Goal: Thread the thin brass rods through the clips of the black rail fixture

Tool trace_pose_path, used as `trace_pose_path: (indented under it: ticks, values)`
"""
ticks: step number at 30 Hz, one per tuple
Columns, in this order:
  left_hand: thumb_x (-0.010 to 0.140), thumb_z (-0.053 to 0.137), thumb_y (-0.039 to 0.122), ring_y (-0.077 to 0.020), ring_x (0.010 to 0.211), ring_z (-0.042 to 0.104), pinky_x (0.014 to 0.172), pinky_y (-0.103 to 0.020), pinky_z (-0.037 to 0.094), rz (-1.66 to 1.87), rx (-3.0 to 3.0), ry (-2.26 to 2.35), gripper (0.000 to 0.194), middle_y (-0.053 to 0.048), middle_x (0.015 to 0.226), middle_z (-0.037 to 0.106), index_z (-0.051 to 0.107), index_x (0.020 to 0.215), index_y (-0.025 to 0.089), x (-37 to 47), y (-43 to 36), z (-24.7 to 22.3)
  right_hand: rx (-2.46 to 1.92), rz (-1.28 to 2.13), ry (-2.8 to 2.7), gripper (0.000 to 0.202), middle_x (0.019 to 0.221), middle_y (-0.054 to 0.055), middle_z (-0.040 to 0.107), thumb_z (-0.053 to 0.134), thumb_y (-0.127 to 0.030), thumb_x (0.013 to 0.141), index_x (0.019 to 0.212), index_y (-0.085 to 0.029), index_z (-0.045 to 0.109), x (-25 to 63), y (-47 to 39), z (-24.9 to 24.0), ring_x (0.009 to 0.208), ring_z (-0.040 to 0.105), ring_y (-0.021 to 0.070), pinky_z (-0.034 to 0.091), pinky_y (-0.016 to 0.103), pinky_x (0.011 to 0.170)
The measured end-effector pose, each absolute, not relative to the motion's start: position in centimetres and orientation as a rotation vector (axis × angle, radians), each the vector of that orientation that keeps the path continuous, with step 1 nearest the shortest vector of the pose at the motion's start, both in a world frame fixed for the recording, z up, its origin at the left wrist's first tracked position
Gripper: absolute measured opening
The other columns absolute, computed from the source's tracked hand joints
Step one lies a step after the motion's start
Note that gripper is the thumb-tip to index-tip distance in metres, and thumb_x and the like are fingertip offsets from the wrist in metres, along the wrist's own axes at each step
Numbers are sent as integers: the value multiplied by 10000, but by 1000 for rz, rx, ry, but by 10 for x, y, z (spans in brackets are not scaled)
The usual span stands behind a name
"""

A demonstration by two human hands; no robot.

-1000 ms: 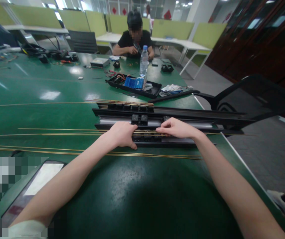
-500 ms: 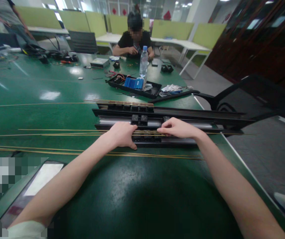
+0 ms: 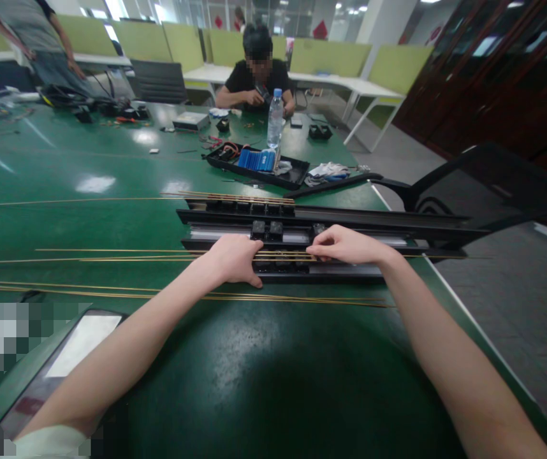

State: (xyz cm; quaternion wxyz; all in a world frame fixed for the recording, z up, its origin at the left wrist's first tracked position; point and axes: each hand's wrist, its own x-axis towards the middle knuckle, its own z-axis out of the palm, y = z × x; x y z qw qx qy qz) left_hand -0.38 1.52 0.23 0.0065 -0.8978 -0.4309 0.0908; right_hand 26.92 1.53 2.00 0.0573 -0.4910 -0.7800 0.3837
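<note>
Long thin gold-coloured rods [image 3: 280, 257] are lined up left-to-right over the black channel-shaped rail [image 3: 331, 279], pretty much pinched by the right hand [image 3: 352, 246]; rail's straddled by the spread left hand [image 3: 235, 254].

Left hand [image 3: 239, 258]: palm down, thumb spread from fingers. Right hand [image 3: 338, 245]: thumb and forefinger pinched. Both arms: bare, reaching forward, converging.

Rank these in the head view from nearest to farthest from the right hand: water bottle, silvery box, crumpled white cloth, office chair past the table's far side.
From the right hand:
1. Crumpled white cloth, almost straight beyond it.
2. Water bottle, beyond and left.
3. Silvery box, farther left.
4. Office chair, far left, past the table.
</note>
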Motion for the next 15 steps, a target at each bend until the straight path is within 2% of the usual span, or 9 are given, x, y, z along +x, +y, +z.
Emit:
trace_pose_path:
  ticks: [8, 15]
  values:
    - [566, 663, 730, -295, 877, 677, 687, -334, 464, 312, -2809, -1380, 698, -104, 970, 717, 610, 1030, 212, -3, 15, 3, -1485, 1150, -2399, 511, 677, 22, 615, 543, -628, 811, 777, -145, 707, 273, 16, 23, 630, 504, 136, 361, 257, 587]
    - [575, 665, 719, -314, 882, 678, 691, -353, 477, 300, -2818, -1364, 687, -115, 975, 720, 616, 1026, 203, -3, 14, 4, -1510, 1159, -2402, 534, 689, 27, 632, 548, -657, 794, 807, -155, 728, 278, 17, 23, 649, 527, 148, 375, 262, 598]
